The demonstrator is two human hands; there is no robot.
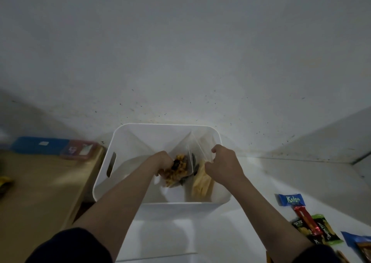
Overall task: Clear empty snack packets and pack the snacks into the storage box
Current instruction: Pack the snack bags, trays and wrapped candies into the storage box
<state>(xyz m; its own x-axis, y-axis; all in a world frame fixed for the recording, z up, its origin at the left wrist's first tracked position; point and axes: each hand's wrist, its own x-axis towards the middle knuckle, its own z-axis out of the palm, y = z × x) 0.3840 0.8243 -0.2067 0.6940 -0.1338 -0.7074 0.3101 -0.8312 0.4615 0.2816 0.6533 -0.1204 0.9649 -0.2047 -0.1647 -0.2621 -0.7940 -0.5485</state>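
Box [160, 162], white, with a slot handle in its left wall, set on the white worktop [261, 182] against the back wall. Both hands reaching down inside.

Left hand [163, 162]: fingers curled round a clear bag [176, 169] of orange-yellow snack with dark bits, held near the middle of the box, bag top bunched in the grip.

Right hand [224, 163]: fingers and thumb pinched on the upper edge of a second clear bag [201, 179] holding pale yellow sticks, standing in the right part of the box. Clear film of that bag pulled up toward the back right corner. Between the two bags, some dark pieces, too blurred to name.

Right side of the worktop, well apart from the box: blue Kalpa packet [291, 199] nearest the box; closer to the front edge, red packet [307, 220] lying across two green-and-black packets [323, 231]; at the front right corner, blue packet [357, 242] cut by the picture edge.

Left of the worktop, lower tan surface [40, 192] with a blue case [38, 145] and a reddish case [80, 149] along its far edge, both blurred. Dark sleeves [70, 246] on both upper arms at the bottom of the view.
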